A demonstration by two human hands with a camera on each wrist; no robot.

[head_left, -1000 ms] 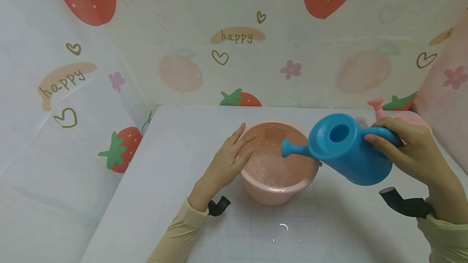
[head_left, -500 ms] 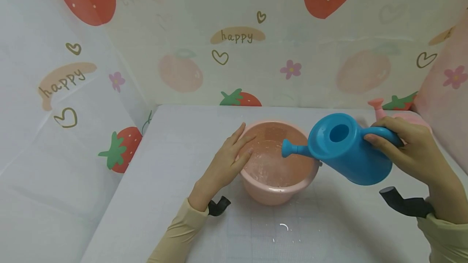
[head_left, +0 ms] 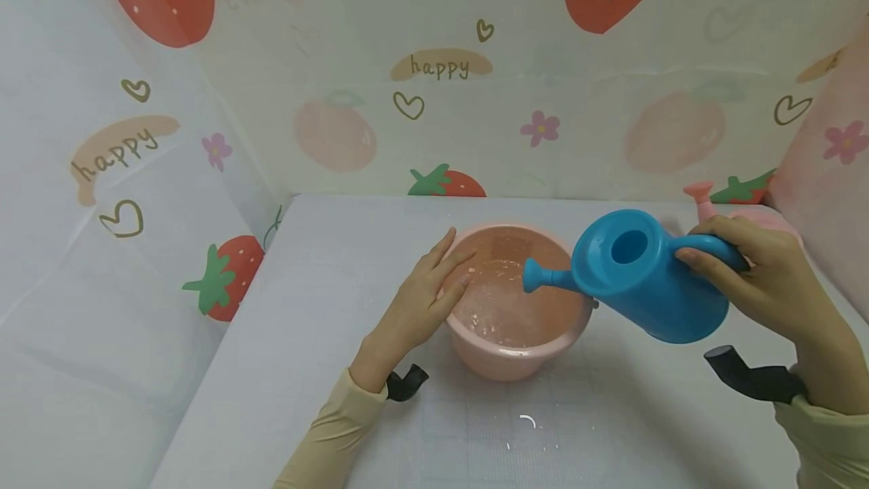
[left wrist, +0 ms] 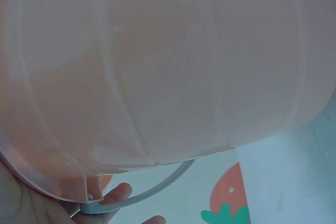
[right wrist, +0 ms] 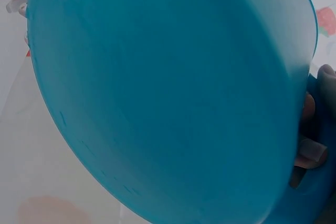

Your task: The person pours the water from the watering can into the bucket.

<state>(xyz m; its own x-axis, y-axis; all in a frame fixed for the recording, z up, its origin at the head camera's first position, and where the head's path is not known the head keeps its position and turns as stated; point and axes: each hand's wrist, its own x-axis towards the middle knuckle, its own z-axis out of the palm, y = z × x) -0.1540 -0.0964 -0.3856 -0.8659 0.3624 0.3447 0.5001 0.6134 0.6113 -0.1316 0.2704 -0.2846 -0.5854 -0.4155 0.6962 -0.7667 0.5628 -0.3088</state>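
A blue watering can (head_left: pixel 679 300) hangs tilted at the right, its spout (head_left: pixel 543 276) reaching over a pink bucket (head_left: pixel 505 364). My right hand (head_left: pixel 767 278) grips the can's handle. Rippled water with bubbles (head_left: pixel 498 308) lies inside the bucket. On the bucket's left rim rests my left hand (head_left: pixel 421 296), fingers spread and fairly straight. In the left wrist view, the bucket's wall (left wrist: pixel 173 77) fills most of the picture, with a grey bail handle (left wrist: pixel 152 187) beside my fingertips. The can's blue body (right wrist: pixel 168 98) fills the right wrist view, my fingers at its right edge.
Behind my right hand stands a pink watering can (head_left: pixel 767 219), partly hidden. Small wet drops (head_left: pixel 526 421) dot the white table (head_left: pixel 305 262) in front of the bucket. Strawberry-patterned sheets (head_left: pixel 577 81) rise at the back and sides.
Ripples and bubbles on the water in the bucket have shifted. Both hands and the blue watering can stay almost where they were.
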